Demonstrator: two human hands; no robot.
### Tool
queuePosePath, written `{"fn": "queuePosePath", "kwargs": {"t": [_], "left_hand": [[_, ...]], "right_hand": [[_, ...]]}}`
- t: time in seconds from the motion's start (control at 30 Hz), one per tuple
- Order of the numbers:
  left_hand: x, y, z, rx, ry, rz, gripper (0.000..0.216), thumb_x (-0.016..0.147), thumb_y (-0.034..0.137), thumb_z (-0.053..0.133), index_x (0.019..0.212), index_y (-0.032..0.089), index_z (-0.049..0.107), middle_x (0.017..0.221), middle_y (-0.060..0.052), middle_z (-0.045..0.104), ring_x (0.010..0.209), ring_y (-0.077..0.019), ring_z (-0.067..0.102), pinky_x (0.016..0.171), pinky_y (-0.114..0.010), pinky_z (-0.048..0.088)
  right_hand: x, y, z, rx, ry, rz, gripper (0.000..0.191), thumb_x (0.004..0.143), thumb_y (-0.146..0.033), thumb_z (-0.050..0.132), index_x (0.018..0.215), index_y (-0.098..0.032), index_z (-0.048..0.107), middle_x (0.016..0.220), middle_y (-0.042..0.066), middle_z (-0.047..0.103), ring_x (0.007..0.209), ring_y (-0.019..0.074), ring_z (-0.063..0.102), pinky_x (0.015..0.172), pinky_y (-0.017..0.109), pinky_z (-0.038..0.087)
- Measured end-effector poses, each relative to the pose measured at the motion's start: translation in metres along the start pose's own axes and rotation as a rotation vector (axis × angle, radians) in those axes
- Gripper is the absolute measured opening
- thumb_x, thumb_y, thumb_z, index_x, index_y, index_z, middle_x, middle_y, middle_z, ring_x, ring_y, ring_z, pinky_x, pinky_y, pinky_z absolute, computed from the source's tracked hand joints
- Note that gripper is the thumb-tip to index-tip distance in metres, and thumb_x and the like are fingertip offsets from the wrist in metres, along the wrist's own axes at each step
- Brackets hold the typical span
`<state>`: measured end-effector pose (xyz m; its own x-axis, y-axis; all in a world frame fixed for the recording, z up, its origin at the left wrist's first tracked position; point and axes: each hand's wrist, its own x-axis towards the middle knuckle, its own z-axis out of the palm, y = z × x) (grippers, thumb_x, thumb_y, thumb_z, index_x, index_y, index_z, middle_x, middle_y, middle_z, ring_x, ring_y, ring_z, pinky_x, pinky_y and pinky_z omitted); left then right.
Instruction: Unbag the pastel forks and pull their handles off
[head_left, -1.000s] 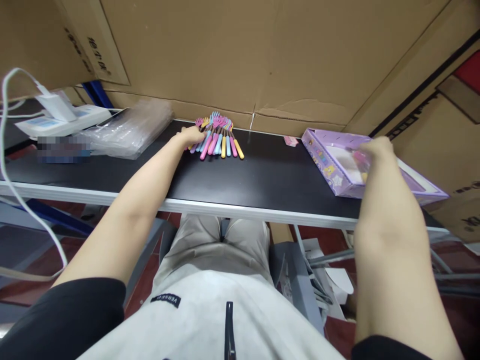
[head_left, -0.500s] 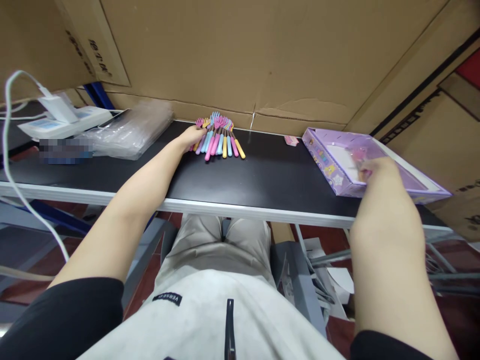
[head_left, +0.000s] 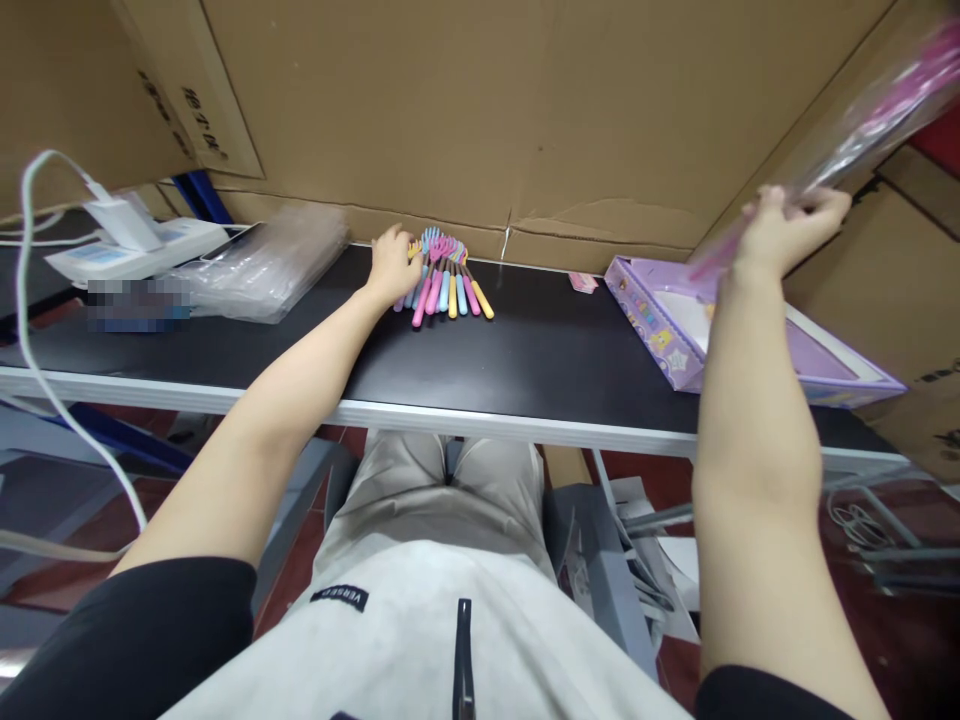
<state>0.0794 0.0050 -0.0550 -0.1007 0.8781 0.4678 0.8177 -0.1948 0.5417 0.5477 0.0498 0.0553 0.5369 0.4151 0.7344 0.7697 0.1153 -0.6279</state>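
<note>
Above the purple box (head_left: 654, 326), a clear, pink-streaked tray (head_left: 876, 116) tilts.

The left hand (head_left: 391, 265) is laid on the left edge of a fan of coloured forks (head_left: 450, 288) at the back of the black surface (head_left: 525, 360). A clear packet (head_left: 877, 105) with pink contents, blurred, is gripped in the fingers of the right hand (head_left: 780, 230) and held in the air above an open purple box (head_left: 671, 335). Clear bags (head_left: 262, 262) are heaped further left.

Just 1 head cam, worn, looks fwd & down onto black table (head_left: 540, 370), close range
</note>
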Motion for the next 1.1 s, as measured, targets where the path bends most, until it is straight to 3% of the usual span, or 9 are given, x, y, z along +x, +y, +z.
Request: {"fn": "queuePosePath", "kwargs": {"t": [0.07,0.17,0.23,0.3,0.5,0.67,0.87,0.97,1.1], "left_hand": [[-0.006,0.01,-0.002,-0.032,0.047,0.11,0.052,0.094,0.044,0.052,0.142,0.024,0.059,0.162,-0.016,0.046,0.155,-0.0373,0.032,0.129,-0.06,0.015],[-0.017,0.03,-0.005,-0.018,0.094,0.254,0.049,0.097,0.047,0.05,0.142,0.029,0.058,0.163,-0.013,0.047,0.155,-0.0353,0.034,0.129,-0.06,0.014],[-0.023,0.043,-0.006,0.013,0.107,0.34,0.046,0.099,0.047,0.047,0.139,0.028,0.058,0.164,-0.012,0.045,0.155,-0.0328,0.035,0.129,-0.057,0.016],[-0.029,0.053,-0.004,0.031,0.105,0.422,0.044,0.101,0.049,0.045,0.136,0.026,0.059,0.165,-0.013,0.044,0.155,-0.0318,0.035,0.128,-0.055,0.019],[-0.04,0.067,0.004,0.043,0.013,0.546,0.034,0.096,0.052,0.057,0.109,0.023,0.068,0.163,-0.013,0.047,0.152,-0.0349,0.039,0.126,-0.058,0.023],[-0.04,0.063,0.008,0.042,-0.087,0.542,0.02,0.089,0.043,0.067,0.089,0.023,0.071,0.159,-0.01,0.052,0.15,-0.0375,0.039,0.126,-0.066,0.015],[-0.034,0.059,0.012,0.008,-0.143,0.523,0.016,0.084,0.037,0.07,0.084,0.023,0.075,0.149,-0.01,0.061,0.147,-0.0412,0.04,0.123,-0.072,0.011],[-0.031,0.056,0.012,0.004,-0.139,0.492,0.016,0.085,0.037,0.071,0.082,0.021,0.075,0.146,-0.011,0.063,0.145,-0.0412,0.043,0.122,-0.072,0.013],[-0.026,0.051,0.01,-0.009,-0.108,0.439,0.017,0.088,0.036,0.069,0.083,0.022,0.075,0.143,-0.011,0.064,0.142,-0.041,0.044,0.121,-0.072,0.016]], "right_hand": [[-0.022,-0.054,0.003,0.357,-0.037,0.107,0.034,0.104,-0.001,0.034,0.131,-0.012,0.051,0.142,0.022,0.061,0.119,0.0122,0.07,0.096,0.026,0.057],[-0.071,-0.116,0.007,0.722,-0.241,0.249,0.017,0.105,-0.014,0.051,0.121,-0.018,0.053,0.137,0.012,0.066,0.1,0.0126,0.072,0.091,0.029,0.06],[-0.108,-0.139,0.015,0.889,-0.384,0.361,0.004,0.104,-0.017,0.055,0.106,-0.02,0.054,0.127,0.005,0.071,0.091,0.0094,0.07,0.089,0.027,0.061],[-0.143,-0.149,0.026,0.959,-0.51,0.541,0.006,0.102,-0.019,0.057,0.099,-0.02,0.053,0.112,0.002,0.074,0.089,0.0108,0.071,0.086,0.03,0.062],[-0.203,-0.143,0.05,1.079,-0.673,0.752,0.019,0.089,-0.024,0.074,0.095,-0.02,0.056,0.086,-0.001,0.073,0.088,0.0161,0.075,0.078,0.033,0.066],[-0.213,-0.137,0.048,1.121,-0.676,0.818,0.03,0.088,-0.039,0.078,0.096,-0.021,0.056,0.088,0.0,0.073,0.087,0.0163,0.076,0.08,0.034,0.066],[-0.216,-0.134,0.055,1.103,-0.702,0.862,0.039,0.089,-0.054,0.075,0.095,-0.021,0.054,0.085,0.002,0.071,0.087,0.0174,0.075,0.082,0.037,0.066],[-0.21,-0.129,0.059,1.074,-0.702,0.835,0.042,0.09,-0.061,0.069,0.098,-0.022,0.056,0.088,0.004,0.07,0.091,0.0188,0.074,0.085,0.039,0.065],[-0.19,-0.111,0.06,0.937,-0.791,0.632,0.056,0.09,-0.074,0.055,0.112,-0.023,0.06,0.109,0.01,0.071,0.11,0.0246,0.071,0.09,0.046,0.063]]}}
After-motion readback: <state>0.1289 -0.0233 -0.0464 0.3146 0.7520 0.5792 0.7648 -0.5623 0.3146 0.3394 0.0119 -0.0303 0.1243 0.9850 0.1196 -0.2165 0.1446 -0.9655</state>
